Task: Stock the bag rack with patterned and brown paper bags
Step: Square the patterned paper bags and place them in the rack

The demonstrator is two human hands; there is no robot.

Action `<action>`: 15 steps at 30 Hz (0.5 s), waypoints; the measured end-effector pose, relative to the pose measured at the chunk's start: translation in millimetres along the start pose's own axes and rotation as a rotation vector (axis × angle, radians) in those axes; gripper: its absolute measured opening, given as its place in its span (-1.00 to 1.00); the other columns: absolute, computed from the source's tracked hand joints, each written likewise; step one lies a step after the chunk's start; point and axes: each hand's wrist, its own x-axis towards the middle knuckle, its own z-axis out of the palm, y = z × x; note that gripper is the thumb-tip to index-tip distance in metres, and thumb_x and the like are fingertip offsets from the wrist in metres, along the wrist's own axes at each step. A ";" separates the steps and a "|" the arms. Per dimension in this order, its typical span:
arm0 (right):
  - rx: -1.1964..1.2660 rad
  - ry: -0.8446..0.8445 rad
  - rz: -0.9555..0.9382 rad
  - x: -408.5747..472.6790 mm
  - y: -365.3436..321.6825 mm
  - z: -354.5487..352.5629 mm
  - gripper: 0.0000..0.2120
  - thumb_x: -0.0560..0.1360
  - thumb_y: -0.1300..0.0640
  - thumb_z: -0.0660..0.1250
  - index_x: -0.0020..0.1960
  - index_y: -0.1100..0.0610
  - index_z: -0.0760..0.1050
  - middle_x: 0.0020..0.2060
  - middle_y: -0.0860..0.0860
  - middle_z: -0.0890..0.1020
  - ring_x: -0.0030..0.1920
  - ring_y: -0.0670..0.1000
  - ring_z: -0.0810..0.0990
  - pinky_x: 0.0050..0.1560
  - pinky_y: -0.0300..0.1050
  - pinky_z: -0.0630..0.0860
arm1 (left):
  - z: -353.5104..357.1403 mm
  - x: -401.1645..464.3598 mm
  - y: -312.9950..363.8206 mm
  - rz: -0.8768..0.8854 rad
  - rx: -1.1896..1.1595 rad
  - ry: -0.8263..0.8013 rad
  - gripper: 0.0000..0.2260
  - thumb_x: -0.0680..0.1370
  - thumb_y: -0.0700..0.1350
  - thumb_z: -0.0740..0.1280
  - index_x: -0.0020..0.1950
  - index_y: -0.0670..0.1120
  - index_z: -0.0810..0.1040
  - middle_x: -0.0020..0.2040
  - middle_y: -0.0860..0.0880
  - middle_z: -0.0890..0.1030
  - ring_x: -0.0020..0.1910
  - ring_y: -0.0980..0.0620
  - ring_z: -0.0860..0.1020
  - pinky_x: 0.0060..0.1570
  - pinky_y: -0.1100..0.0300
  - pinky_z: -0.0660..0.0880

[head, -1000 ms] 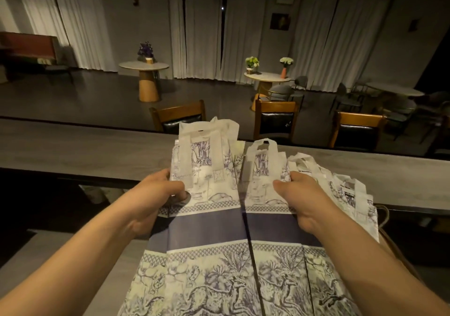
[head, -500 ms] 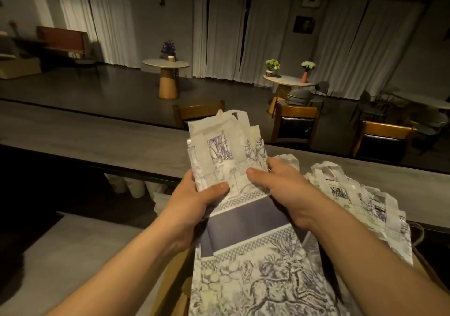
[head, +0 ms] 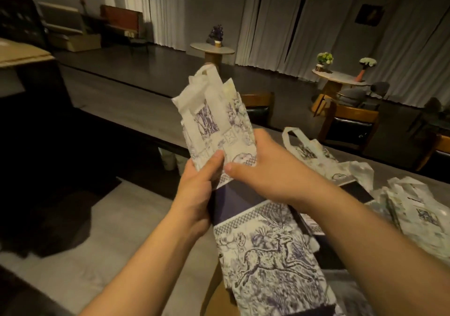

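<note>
1. At the centre of the frame, a stack of patterned paper bags [head: 246, 237] is held up, tilted so its white handles lean toward the upper left; it bears a dark blue band and a leaping deer print
2. Left hand [head: 194, 194] grips the stack's left edge, thumb pressed on the printed front just above the band
3. Right hand [head: 265, 169] clasps the stack from the right, thumb on the front close to the left thumb, fingers wrapped behind out of sight
4. More patterned bags [head: 316, 155] lie flat at right of the frame on a long grey counter [head: 136, 111], with further ones [head: 418, 213] at the right edge
5. Beyond the counter stand wooden chairs [head: 350, 125], two round tables [head: 211, 49] with potted flowers [head: 325, 58], and pale curtains [head: 267, 16] along the upper frame
</note>
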 end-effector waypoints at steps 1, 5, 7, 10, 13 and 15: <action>-0.045 -0.021 -0.021 3.8 -7.1 8.3 -0.45 0.56 -0.03 0.46 0.45 -0.08 0.29 0.13 -0.25 0.52 0.13 -0.16 0.55 -0.05 -0.38 0.44 | -8.2 1.8 0.3 -0.016 -0.066 0.044 -0.66 0.63 0.02 0.36 0.38 -0.04 0.55 0.16 -0.12 0.73 0.12 -0.14 0.71 0.10 -0.07 0.61; -0.138 -0.148 -0.024 24.4 -35.3 48.9 -0.53 0.60 -0.06 0.39 0.42 -0.08 0.29 0.12 -0.16 0.56 0.05 -0.09 0.57 -0.14 -0.23 0.46 | -46.8 12.4 14.8 0.024 -0.184 0.371 -0.57 0.66 0.22 0.24 0.29 -0.07 0.62 0.04 -0.10 0.76 0.01 -0.13 0.74 0.11 -0.11 0.64; -0.208 -0.199 -0.053 32.5 -48.3 70.8 -0.62 0.62 -0.06 0.35 0.37 -0.06 0.32 0.08 -0.11 0.60 -0.03 -0.09 0.58 -0.18 -0.19 0.48 | -63.9 14.0 25.3 0.082 -0.175 0.520 -0.58 0.68 0.21 0.20 0.26 -0.09 0.61 -0.02 -0.08 0.76 -0.06 -0.10 0.74 0.00 -0.03 0.66; -0.311 -0.229 -0.109 36.4 -61.4 102.4 -0.75 0.65 -0.04 0.31 0.25 0.00 0.33 -0.06 -0.02 0.62 -0.18 -0.04 0.58 -0.32 -0.08 0.44 | -84.8 14.5 32.0 0.082 -0.254 0.531 -0.55 0.70 0.22 0.11 0.24 -0.05 0.62 0.04 -0.08 0.76 -0.06 -0.07 0.74 -0.03 0.05 0.63; -0.419 -0.251 -0.166 36.6 -66.1 126.2 -0.73 0.66 -0.07 0.28 0.21 0.03 0.26 -0.12 -0.01 0.60 -0.21 0.05 0.62 -0.30 0.03 0.56 | -103.2 8.4 29.5 0.063 -0.315 0.470 -0.51 0.68 0.26 0.10 0.26 -0.03 0.65 0.09 -0.09 0.75 -0.02 -0.05 0.74 0.06 0.02 0.59; -0.507 -0.263 -0.211 38.8 -68.0 136.1 -0.72 0.66 -0.12 0.26 0.16 0.00 0.23 -0.18 -0.05 0.55 -0.20 0.07 0.60 -0.23 0.07 0.60 | -118.4 4.6 25.2 0.051 -0.362 0.517 -0.52 0.67 0.26 0.14 0.23 -0.04 0.67 0.04 -0.08 0.76 -0.13 -0.05 0.75 -0.09 0.05 0.61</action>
